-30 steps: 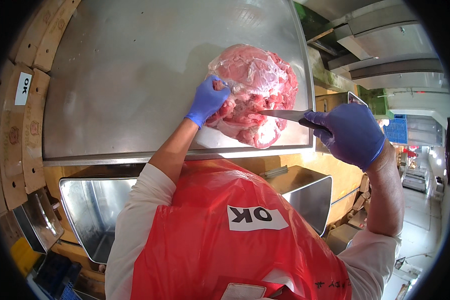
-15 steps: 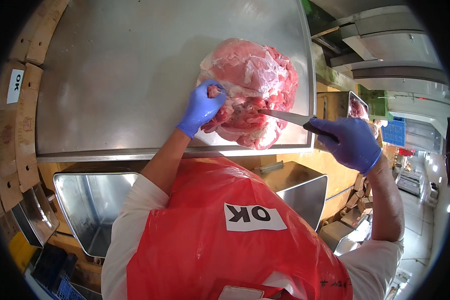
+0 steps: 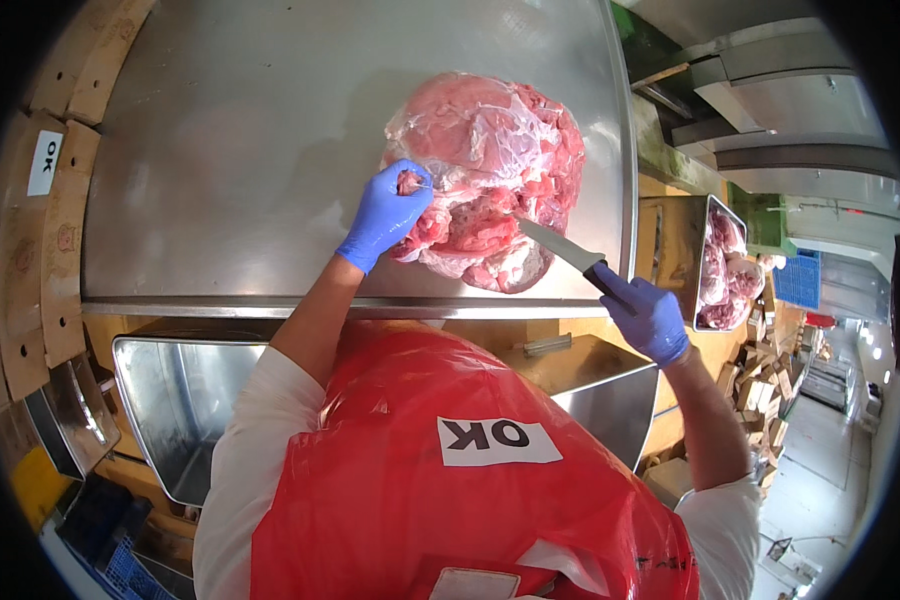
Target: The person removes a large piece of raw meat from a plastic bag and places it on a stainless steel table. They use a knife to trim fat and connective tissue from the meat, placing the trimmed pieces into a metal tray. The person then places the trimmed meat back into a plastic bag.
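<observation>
A large piece of raw meat (image 3: 480,130), pink with white fat and membrane, lies on the steel table (image 3: 230,200). My left hand (image 3: 390,208), in a blue glove, is closed on a small flap of the meat at its left edge. My right hand (image 3: 652,318), also gloved in blue, grips the black handle of a knife (image 3: 565,247). The blade points up and left, its tip at the cut red part of the meat. Whether the tip is in the meat or just above it, I cannot tell.
Below the table edge stand a steel tub (image 3: 185,400) on the left and another steel tub (image 3: 610,400) on the right. A metal container with meat pieces (image 3: 725,270) is at the right. Cardboard boxes (image 3: 55,240) line the left side.
My right hand has moved left and down, and the knife now slants more steeply. My left hand keeps its hold on the meat's flap. The whole view has shifted slightly.
</observation>
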The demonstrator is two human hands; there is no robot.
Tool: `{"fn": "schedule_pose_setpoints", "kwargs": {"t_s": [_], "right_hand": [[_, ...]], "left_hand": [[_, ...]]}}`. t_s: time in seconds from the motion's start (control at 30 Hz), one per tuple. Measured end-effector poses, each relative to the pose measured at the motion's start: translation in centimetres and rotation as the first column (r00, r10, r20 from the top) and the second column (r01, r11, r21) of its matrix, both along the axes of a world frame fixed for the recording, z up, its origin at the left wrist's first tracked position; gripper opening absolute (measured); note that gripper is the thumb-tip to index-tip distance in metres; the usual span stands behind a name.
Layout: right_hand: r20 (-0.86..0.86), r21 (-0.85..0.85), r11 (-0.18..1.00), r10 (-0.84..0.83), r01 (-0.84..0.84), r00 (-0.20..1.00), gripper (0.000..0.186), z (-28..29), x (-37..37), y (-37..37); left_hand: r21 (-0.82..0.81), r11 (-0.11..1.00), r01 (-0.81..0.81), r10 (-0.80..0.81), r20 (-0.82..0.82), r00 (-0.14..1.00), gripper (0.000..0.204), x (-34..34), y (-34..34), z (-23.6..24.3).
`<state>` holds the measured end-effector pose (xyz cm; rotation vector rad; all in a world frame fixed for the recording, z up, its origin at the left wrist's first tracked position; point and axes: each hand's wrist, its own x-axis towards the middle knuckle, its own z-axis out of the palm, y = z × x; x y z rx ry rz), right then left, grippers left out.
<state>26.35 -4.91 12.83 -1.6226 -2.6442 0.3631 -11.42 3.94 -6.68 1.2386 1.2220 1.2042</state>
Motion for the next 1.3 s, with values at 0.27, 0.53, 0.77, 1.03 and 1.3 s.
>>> {"fn": "schedule_pose_setpoints", "kwargs": {"t_s": [0.27, 0.53, 0.77, 1.03, 1.3], "right_hand": [[0.142, 0.048, 0.998, 0.029, -0.036, 0.989, 0.041, 4.2, -1.7, 0.3], [0.334, -0.047, 0.997, 0.073, -0.060, 0.940, 0.030, 16.3, -12.1, 3.1], [0.543, -0.204, 0.976, 0.173, -0.071, 0.822, 0.028, 15.6, -16.6, 4.6], [0.513, -0.334, 0.941, 0.125, 0.063, 0.849, 0.030, 14.9, -16.8, 7.7], [0.482, -0.267, 0.964, 0.151, -0.019, 0.863, 0.033, 12.4, -12.8, 4.7]], "left_hand": [[0.063, 0.997, -0.034, 0.037, -0.047, 0.998, 0.014, 0.0, 0.5, -0.5], [0.032, 0.997, -0.072, 0.074, -0.062, 0.995, 0.020, 0.6, -0.2, -0.8], [-0.027, 1.000, -0.001, 0.000, -0.013, 1.000, 0.022, -0.1, 0.0, -0.2], [-0.036, 0.999, 0.036, -0.036, 0.027, 0.999, 0.019, -0.4, 0.2, -0.1], [-0.139, 0.982, 0.129, -0.125, 0.035, 0.992, 0.017, -0.5, 0.2, -0.1]]}}
